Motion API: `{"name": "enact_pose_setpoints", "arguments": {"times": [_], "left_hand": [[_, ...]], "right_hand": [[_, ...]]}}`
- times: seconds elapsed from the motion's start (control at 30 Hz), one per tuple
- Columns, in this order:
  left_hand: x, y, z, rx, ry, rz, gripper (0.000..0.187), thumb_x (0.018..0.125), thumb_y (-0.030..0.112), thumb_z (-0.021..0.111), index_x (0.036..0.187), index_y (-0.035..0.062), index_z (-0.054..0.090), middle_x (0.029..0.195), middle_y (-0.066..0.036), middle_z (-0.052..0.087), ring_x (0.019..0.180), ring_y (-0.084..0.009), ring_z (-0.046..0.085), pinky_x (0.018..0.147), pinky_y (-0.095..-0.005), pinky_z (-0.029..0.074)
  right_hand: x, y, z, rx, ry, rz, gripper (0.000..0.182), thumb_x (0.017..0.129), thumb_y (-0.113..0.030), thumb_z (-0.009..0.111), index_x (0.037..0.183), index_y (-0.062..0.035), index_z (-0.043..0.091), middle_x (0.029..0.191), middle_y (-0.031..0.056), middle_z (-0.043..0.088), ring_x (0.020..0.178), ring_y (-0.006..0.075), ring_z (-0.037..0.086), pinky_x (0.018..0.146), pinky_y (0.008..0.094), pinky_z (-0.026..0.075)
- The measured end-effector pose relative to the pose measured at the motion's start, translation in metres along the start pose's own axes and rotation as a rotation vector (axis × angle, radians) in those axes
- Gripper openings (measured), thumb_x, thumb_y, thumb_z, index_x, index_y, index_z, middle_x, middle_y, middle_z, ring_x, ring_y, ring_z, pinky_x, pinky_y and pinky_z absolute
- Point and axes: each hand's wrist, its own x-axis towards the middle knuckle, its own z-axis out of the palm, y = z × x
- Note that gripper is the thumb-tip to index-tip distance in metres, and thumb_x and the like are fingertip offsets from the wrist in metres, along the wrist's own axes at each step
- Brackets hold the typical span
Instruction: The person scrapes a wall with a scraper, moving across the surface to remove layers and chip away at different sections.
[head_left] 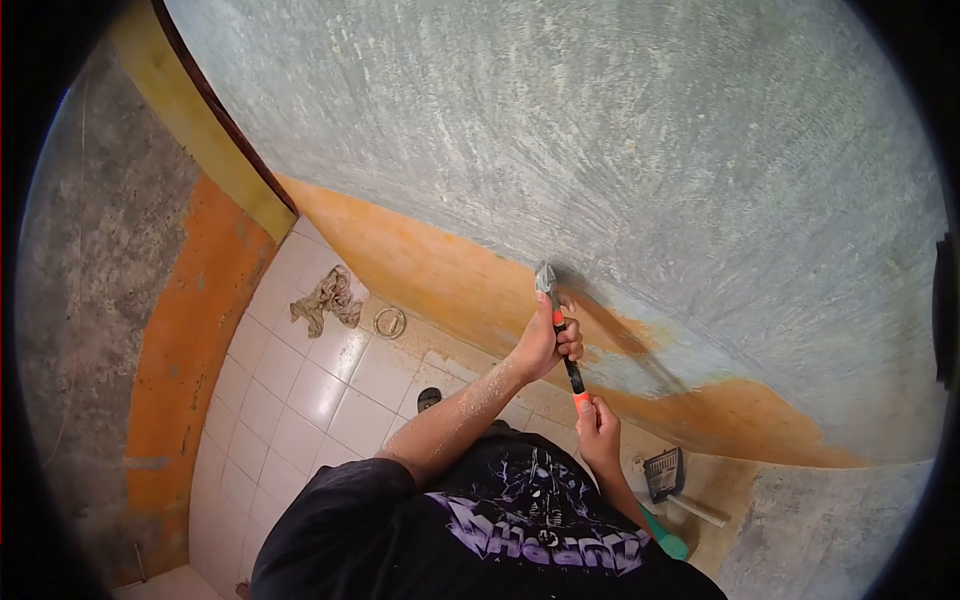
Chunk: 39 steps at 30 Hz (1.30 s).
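A scraper [574, 376] with a long black and orange handle slants across the middle of the view, its grey head [545, 278] right at the wall. My left hand [550, 340] wraps round the handle just below the head, thumb laid along it. Lower down, my right hand [598, 425] closes on the orange end of the same handle. Pale dust clings to my left forearm. Behind the tool, the wall [600, 150] is scratched grey-blue above, with orange paint [430, 255] along its lower part.
On the white tiled floor [300, 375] lie a crumpled cloth [330, 300] and a pale ring [389, 322]. Dust and flakes gather along the wall's foot. To the right rest a dark paint tray [664, 474] and a green object [670, 545]. Another wall [160, 380] stands at left.
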Motion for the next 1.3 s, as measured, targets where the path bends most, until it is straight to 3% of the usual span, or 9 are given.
{"name": "enact_pose_setpoints", "arguments": {"times": [0.47, 0.57, 0.67, 0.87, 0.97, 1.3], "left_hand": [[-0.004, 0.026, -0.012, 0.01, 0.001, 0.004, 0.057, 0.096, 0.07, 0.021, 0.105, 0.0163, 0.037, 0.06, 0.003, 0.025, 0.05, -0.0109, 0.027, 0.054, -0.0313, 0.035], [-0.006, 0.032, -0.015, 0.004, -0.002, -0.001, 0.056, 0.096, 0.07, 0.021, 0.105, 0.0164, 0.037, 0.06, 0.003, 0.025, 0.05, -0.011, 0.027, 0.054, -0.0316, 0.035], [-0.007, 0.05, -0.022, 0.027, 0.028, 0.035, 0.058, 0.095, 0.072, 0.017, 0.105, 0.0182, 0.038, 0.06, 0.004, 0.023, 0.051, -0.0106, 0.025, 0.056, -0.0308, 0.033], [-0.014, 0.08, -0.041, 0.037, 0.016, 0.025, 0.058, 0.095, 0.071, 0.015, 0.106, 0.0182, 0.038, 0.059, 0.004, 0.024, 0.051, -0.0107, 0.026, 0.056, -0.0312, 0.034], [-0.016, 0.088, -0.048, 0.031, 0.037, 0.018, 0.058, 0.095, 0.07, 0.015, 0.106, 0.0183, 0.038, 0.059, 0.004, 0.024, 0.051, -0.0108, 0.025, 0.056, -0.0314, 0.034], [-0.024, 0.126, -0.068, 0.035, 0.023, -0.007, 0.06, 0.094, 0.072, 0.014, 0.107, 0.0184, 0.038, 0.06, 0.004, 0.022, 0.052, -0.0111, 0.026, 0.057, -0.032, 0.034]], "right_hand": [[0.007, -0.006, 0.029, -0.067, 0.025, 0.0, 0.032, 0.1, -0.031, 0.057, 0.097, 0.0003, 0.064, 0.06, -0.0035, 0.047, 0.053, 0.0056, 0.042, 0.049, 0.0254, 0.033], [0.008, -0.016, 0.038, -0.084, 0.03, -0.026, 0.03, 0.102, -0.03, 0.054, 0.087, -0.0037, 0.056, 0.062, -0.0057, 0.042, 0.052, 0.0034, 0.038, 0.047, 0.0226, 0.029], [0.016, -0.03, 0.049, -0.134, 0.029, -0.03, 0.032, 0.099, -0.031, 0.057, 0.096, -0.0003, 0.065, 0.058, -0.0027, 0.046, 0.053, 0.0063, 0.043, 0.05, 0.026, 0.034], [0.028, -0.027, 0.082, -0.234, 0.03, -0.094, 0.032, 0.102, -0.031, 0.053, 0.089, -0.0022, 0.06, 0.061, -0.0034, 0.045, 0.053, 0.0055, 0.042, 0.049, 0.0248, 0.032], [0.029, -0.028, 0.093, -0.201, 0.045, -0.049, 0.034, 0.098, -0.034, 0.058, 0.094, -0.0002, 0.064, 0.057, -0.0008, 0.045, 0.052, 0.0087, 0.041, 0.049, 0.0288, 0.033], [0.034, -0.047, 0.137, -0.189, 0.078, -0.033, 0.033, 0.098, -0.032, 0.059, 0.097, 0.0002, 0.066, 0.058, -0.0006, 0.046, 0.054, 0.008, 0.041, 0.05, 0.028, 0.033]]}}
